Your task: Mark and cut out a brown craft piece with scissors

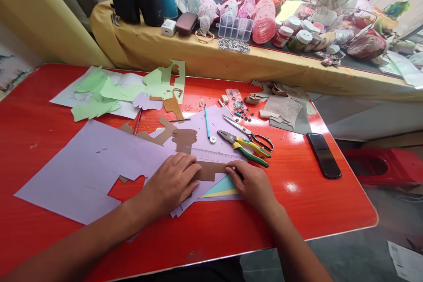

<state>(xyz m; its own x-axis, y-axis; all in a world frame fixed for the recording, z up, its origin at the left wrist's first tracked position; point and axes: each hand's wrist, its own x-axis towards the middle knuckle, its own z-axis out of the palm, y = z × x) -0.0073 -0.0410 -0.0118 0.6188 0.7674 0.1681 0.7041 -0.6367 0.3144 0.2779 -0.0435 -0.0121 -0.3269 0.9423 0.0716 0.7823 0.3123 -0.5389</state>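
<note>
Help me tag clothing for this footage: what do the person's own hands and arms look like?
The left hand and right hand are ungloved; no sleeve shows on the left forearm or right forearm. No watch, ring or bracelet can be made out on them.

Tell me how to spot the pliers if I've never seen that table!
On the big red table, find the person's right hand. Just beyond it lie the pliers, next to the scissors. The pliers' handles are green and yellow, while the scissors' handles are black.
</note>
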